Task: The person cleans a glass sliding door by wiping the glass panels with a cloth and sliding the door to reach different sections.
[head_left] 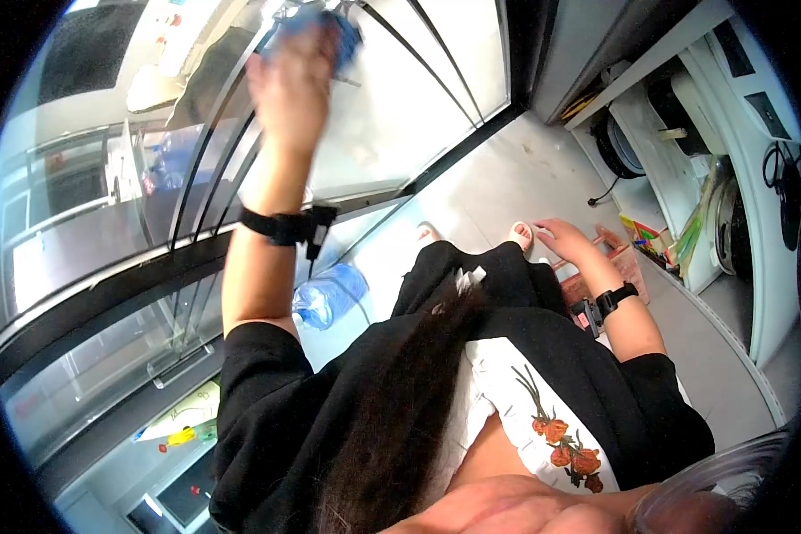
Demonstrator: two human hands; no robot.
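Observation:
At the upper left, my left hand (295, 89) is raised against a glass pane (400, 107) and presses a blue cloth (343, 44) to it. The cloth and fingertips are blurred. My right hand (565, 242) hangs low beside the black clothing, above a pinkish stool (627, 267), with its fingers apart and nothing in them. Each wrist wears a black strap with a small device.
A large blue water bottle (331, 295) lies on the floor below my left arm. Dark frame bars (107, 307) cross the left side. White shelving (654, 133) with household items and a hanging black cable (785, 191) stands at the right.

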